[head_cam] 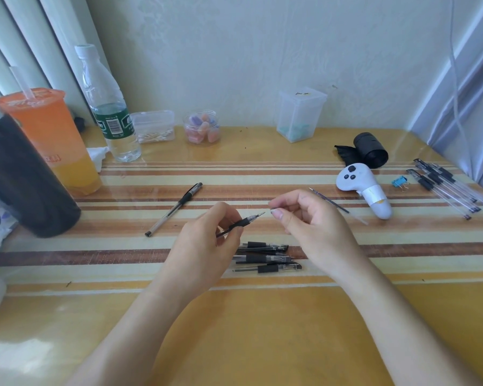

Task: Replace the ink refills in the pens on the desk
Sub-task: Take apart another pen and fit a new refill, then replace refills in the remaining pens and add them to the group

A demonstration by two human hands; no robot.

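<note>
My left hand grips a pen with a black grip, its bare refill point aimed right toward my other hand. My right hand pinches a small pen tip piece between thumb and forefinger, a short gap from the refill point. Below both hands, three capped pens lie side by side on the desk. One capped pen lies apart at the left. A loose dark refill rests just right of my right hand. Several more pens lie at the far right.
A white controller, a blue binder clip and a black bag roll sit at the right. At the left stand an orange drink cup, a water bottle and a dark cylinder. Small plastic containers line the wall.
</note>
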